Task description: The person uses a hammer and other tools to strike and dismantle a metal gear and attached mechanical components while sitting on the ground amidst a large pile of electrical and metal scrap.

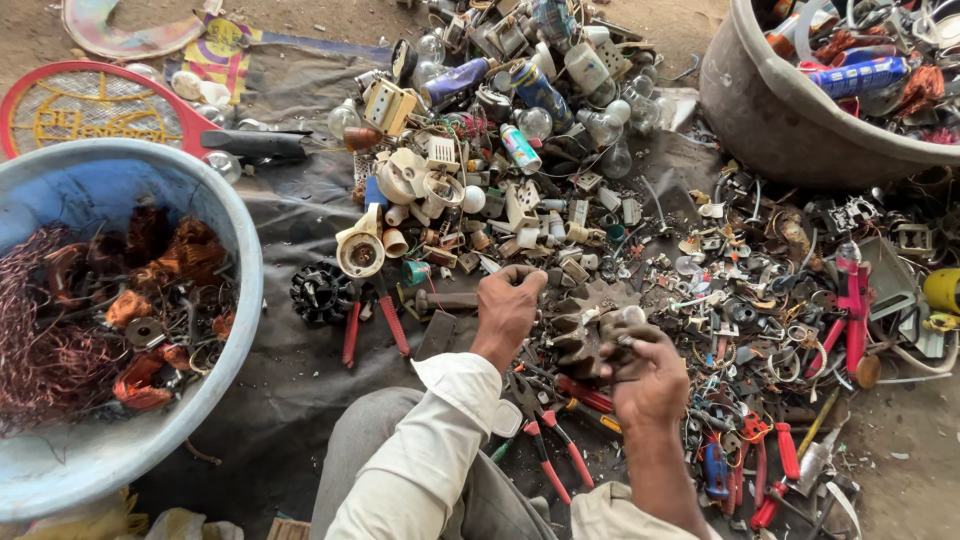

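Observation:
My left hand [508, 308] reaches forward into a heap of small scrap parts [520, 190], its fingers curled at the heap's near edge around a small piece I cannot make out. My right hand [650, 375] grips a small dark metal piece [622, 335] held against a rusty toothed gear-like part [585, 325]. Pliers with red handles [548, 440] lie on the dark cloth [300, 380] just below both hands, beside my knee.
A blue basin [215, 215] with copper wire and orange coils stands at left. A grey tub [770, 120] of scrap stands at top right. A red racket [90, 100], bulbs, red-handled pliers [375, 320] and red screwdrivers [775, 480] lie around.

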